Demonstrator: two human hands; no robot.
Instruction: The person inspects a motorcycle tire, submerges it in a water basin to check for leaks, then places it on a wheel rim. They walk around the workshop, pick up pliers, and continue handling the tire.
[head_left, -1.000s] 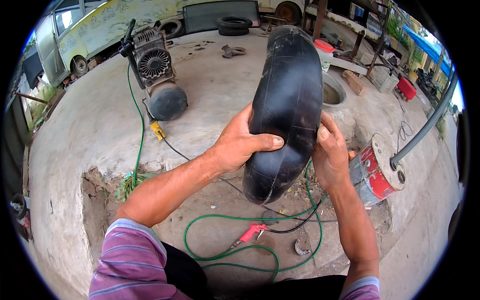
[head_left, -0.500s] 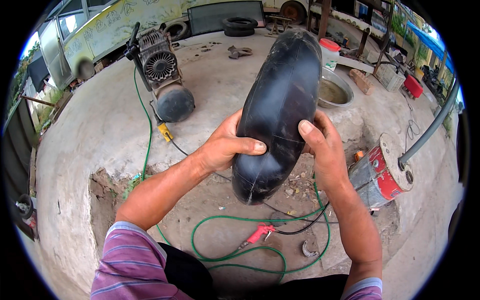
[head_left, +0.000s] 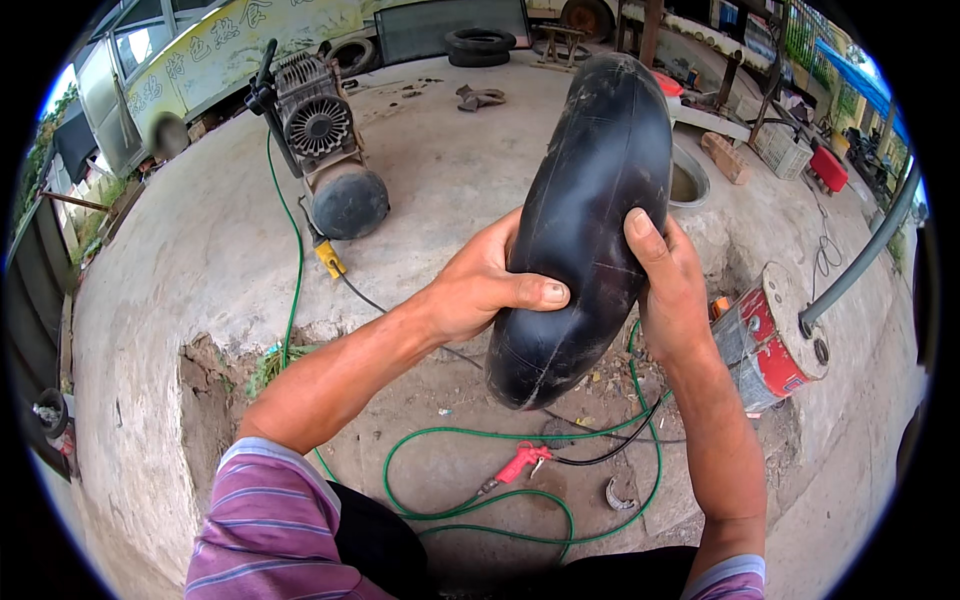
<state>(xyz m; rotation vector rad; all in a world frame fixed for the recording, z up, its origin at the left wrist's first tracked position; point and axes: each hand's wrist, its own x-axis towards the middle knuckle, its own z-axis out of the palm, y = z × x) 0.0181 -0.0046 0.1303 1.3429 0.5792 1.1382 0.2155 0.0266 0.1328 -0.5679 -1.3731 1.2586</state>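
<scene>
A black, inflated inner tube [head_left: 595, 160] is held up in front of me, seen edge-on, its top leaning away and to the right. My left hand [head_left: 485, 285] grips its lower left side, the thumb pressed across the rubber. My right hand [head_left: 672, 285] is closed on the right side, thumb on the surface. Below lie a red air blow gun [head_left: 522, 460], looped green hose [head_left: 440, 432] and a curved metal piece [head_left: 618, 495].
An air compressor [head_left: 330, 150] stands back left. At right are a red-and-grey drum [head_left: 765, 355] with a thick hose, a metal basin [head_left: 688, 180], a brick [head_left: 725, 155] and a crate [head_left: 782, 150]. A broken concrete edge [head_left: 205, 355] crosses before me; stacked tyres [head_left: 480, 50] lie behind.
The tube dipped left, then moved back right, its top now farther right. My right thumb has moved up from the tube's side onto its face.
</scene>
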